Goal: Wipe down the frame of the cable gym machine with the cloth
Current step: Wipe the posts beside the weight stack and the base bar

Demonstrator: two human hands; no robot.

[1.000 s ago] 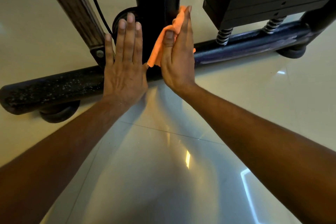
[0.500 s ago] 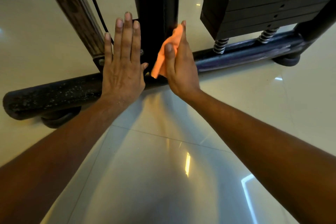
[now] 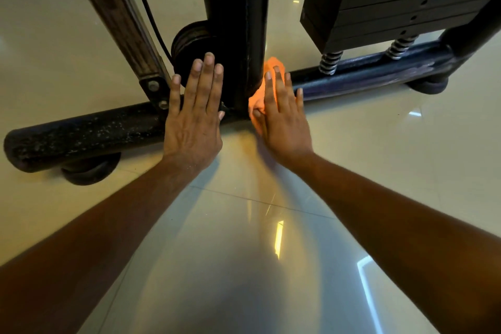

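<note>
Two hands in view, both up against the black upright post point(image 3: 233, 22) of the cable machine frame. I see the cloth point(image 3: 267, 84) as a small orange wad, crumpled, brightly lit, most of it covered by my right hand point(image 3: 282, 119). It shows above the fingertips and again at the thumb side, low near the foot of the post.

Cloth position: pressed on the right face of the post, just above where the post meets the horizontal base tube point(image 3: 366, 73). Right hand lies flat over it, fingers extended and close together, palm pushing the cloth to the metal, thumb tucked against the lower fold. Not a closed fist; a flat press.

Left hand point(image 3: 193, 114): holding nothing, fingers straight and slightly spread, laid flat on the left side of the post, fingertips overlapping the dark pulley point(image 3: 189, 43). The left section of base tube point(image 3: 81, 135) is speckled with pale dust or chipped paint. Weight stack point(image 3: 379, 0) sits to the right, on two springs point(image 3: 329, 61). Glossy tile floor point(image 3: 244, 252) below.
</note>
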